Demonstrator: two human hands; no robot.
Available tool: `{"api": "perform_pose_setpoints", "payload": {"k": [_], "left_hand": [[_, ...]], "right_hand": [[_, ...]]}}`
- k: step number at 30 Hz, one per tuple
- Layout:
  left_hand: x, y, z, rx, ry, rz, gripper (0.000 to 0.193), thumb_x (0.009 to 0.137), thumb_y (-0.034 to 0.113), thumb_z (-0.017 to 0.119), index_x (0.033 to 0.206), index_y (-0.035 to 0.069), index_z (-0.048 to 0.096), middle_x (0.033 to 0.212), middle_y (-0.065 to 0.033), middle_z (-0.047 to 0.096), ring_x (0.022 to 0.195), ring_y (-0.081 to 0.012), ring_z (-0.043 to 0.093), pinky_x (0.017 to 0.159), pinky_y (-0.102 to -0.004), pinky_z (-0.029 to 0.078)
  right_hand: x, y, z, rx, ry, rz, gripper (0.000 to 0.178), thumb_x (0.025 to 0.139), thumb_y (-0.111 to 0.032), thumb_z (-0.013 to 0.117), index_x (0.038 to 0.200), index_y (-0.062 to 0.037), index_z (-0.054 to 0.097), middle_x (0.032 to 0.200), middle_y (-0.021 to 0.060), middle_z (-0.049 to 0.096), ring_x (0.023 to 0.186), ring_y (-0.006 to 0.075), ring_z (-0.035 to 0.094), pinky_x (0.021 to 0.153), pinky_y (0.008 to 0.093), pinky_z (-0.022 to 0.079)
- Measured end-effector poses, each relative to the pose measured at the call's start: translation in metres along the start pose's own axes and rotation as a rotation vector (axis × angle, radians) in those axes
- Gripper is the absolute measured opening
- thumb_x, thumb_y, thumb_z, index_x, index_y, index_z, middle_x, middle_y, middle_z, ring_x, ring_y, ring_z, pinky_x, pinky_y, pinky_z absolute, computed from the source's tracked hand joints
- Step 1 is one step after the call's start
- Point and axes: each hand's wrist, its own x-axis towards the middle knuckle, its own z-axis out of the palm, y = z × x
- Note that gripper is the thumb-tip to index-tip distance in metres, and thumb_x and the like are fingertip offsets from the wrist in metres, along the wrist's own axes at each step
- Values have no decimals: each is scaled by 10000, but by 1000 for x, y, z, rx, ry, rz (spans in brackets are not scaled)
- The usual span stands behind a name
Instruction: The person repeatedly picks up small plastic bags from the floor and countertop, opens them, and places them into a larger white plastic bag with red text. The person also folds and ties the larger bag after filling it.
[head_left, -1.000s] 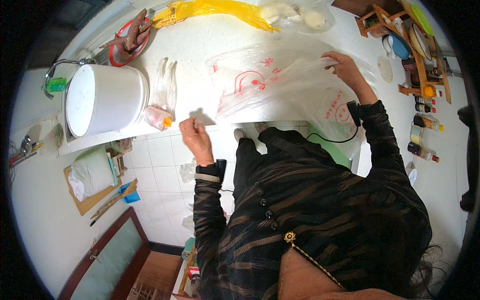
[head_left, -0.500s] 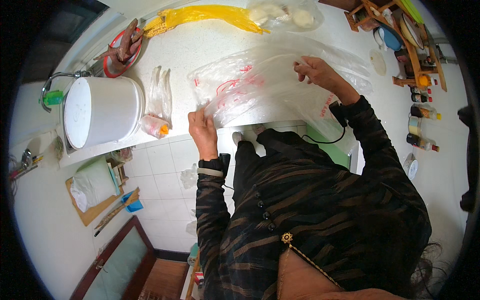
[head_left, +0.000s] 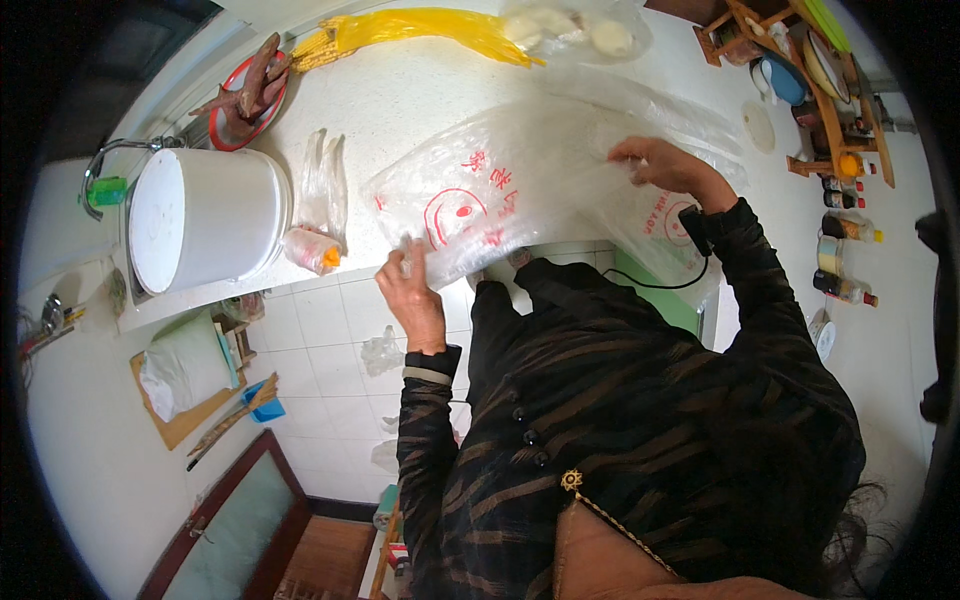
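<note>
The counter [head_left: 360, 105] leaves a bare passage between the yellow bag [head_left: 430, 28] and the printed bag [head_left: 530, 150]; the bucket [head_left: 205, 220] blocks the left, and the rack [head_left: 832, 112], distorted, seems to crowd the right.

A thin, see-through plastic bag [head_left: 535, 165] is spread out over the bench [head_left: 385, 95], flattened but slack, its whitish film glossy and creased. Its left part carries a red smiling face within a curved outline, with red characters above and beside it. This part slants across the front edge of the bench, its lower side jutting past that edge. Farther right along the bench, more film with a second red smiling face droops over the front edge; whether it belongs to the same bag is unclear
</note>
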Motion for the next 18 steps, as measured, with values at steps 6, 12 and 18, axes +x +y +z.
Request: {"api": "perform_pose_setpoints", "payload": {"k": [6,12,18], "left_hand": [[-9,18,-10,-172,-301,56,903,730,-202,576,1549,172,514,1627,-151,402,1509,-388,357,1233,-568,228],[9,12,7,-477,-346,91,719,948,86,668,1613,129,401,1715,-154,296,1590,-339,260,1272,-514,145],[9,24,49,55,-404,96,792,906,302,775,1598,167,414,1722,-174,234,1595,-400,187,1237,-635,194]], "right_hand": [[17,13,-5,-93,149,-210,654,810,-108,729,1444,-133,568,1505,141,560,1414,372,432,1182,442,379],[132,-18,53,-453,683,-292,468,901,-270,719,1356,-192,645,1333,105,672,1333,357,509,1067,633,360],[185,-61,51,-726,477,-260,219,945,-204,659,1154,-234,718,965,22,719,1083,285,607,842,557,370]]}}
